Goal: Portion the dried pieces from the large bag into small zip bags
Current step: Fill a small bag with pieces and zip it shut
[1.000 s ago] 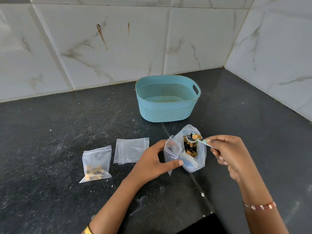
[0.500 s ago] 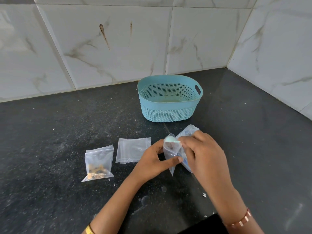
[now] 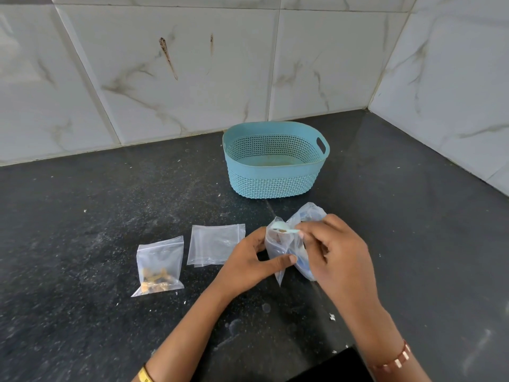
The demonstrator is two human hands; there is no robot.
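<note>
Two hands at 5 o'clock on the table: left hand, grip pinching a small zip bag mouth-up to catch pieces, right hand fingers curled on a pale scoop tipped over it, large bag just behind at 1 o'clock.

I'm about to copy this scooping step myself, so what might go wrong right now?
1. The spoon sits at the mouth of the small bag pinched by the left hand; pieces may spill onto the counter.
2. The right hand hides the large bag, which could tip.
</note>
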